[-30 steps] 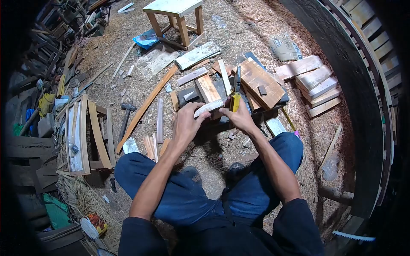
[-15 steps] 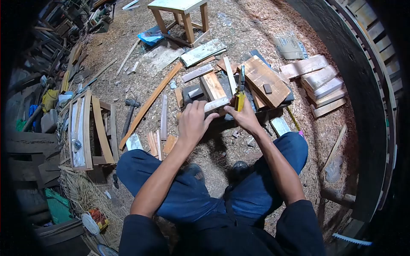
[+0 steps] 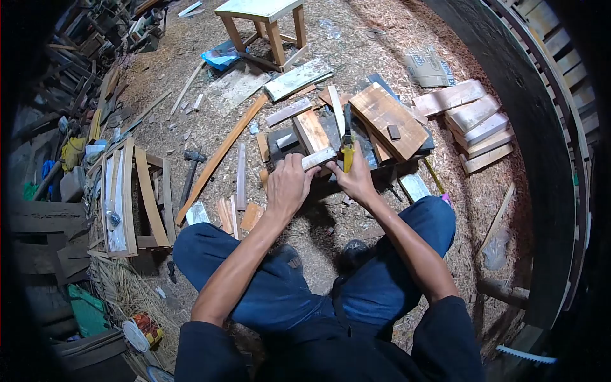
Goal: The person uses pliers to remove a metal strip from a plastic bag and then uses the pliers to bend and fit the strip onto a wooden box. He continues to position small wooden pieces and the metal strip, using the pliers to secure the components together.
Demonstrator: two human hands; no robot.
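My left hand (image 3: 287, 184) grips the left end of a short pale wood piece (image 3: 319, 158), held at the near end of a thicker wood block (image 3: 311, 132). In my right hand (image 3: 358, 181) is a yellow-handled tool (image 3: 348, 158), its dark blade pointing away from me; the fingertips also reach the right end of the wood piece. A thin pale strip (image 3: 337, 109) lies just beyond the tool. To the right, a wide brown board (image 3: 389, 121) bears a small dark block (image 3: 394, 132).
A hammer (image 3: 191, 172) and a long wood strip (image 3: 223, 156) lie on the left, near a slatted wooden frame (image 3: 130, 197). Stacked boards (image 3: 480, 127) are at the right. A small table (image 3: 261, 9) stands at the far side on shavings-covered ground.
The yellow-handled tool has swung to the left and lower, its blade now nearer upright in view. The whole view has shifted slightly.
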